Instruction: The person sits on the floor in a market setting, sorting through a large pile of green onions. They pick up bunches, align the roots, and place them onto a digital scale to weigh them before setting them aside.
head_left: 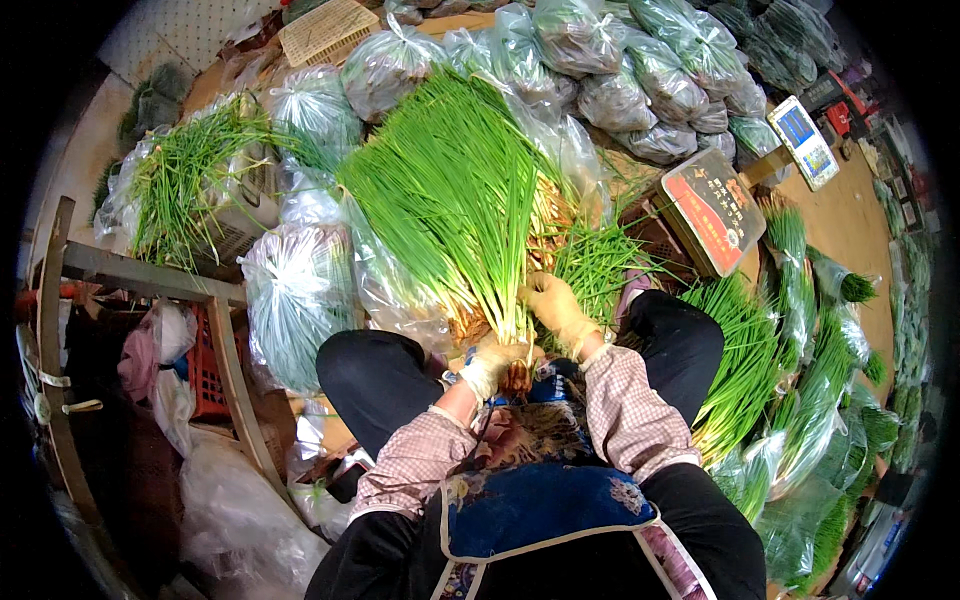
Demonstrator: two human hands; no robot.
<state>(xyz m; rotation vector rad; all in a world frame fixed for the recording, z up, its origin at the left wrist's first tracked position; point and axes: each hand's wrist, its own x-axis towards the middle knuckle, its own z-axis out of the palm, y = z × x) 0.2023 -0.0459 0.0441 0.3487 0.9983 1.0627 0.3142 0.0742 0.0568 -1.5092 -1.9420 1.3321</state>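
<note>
My left hand (494, 362), in a pale glove, is closed around the pale root ends of a bunch of chives (497, 235). The long green leaves fan away from me over a larger chive pile (420, 150), so the border between bunch and pile is hard to see. Beside the stalks, just above the left hand, my gloved right hand (560, 312) has its fingers curled in against the bunch's right edge. What lies between those fingers is hidden. Loose chives (600, 265) with thin green leaves lie just beyond the right hand.
Knotted clear bags (390, 68) of produce stand at the back; another full bag (300, 300) sits by my left knee. A scale (712, 212) is at right, near more chive bundles (740, 350). Loose greens top a basket (245, 200) at left, behind a wooden frame (150, 272).
</note>
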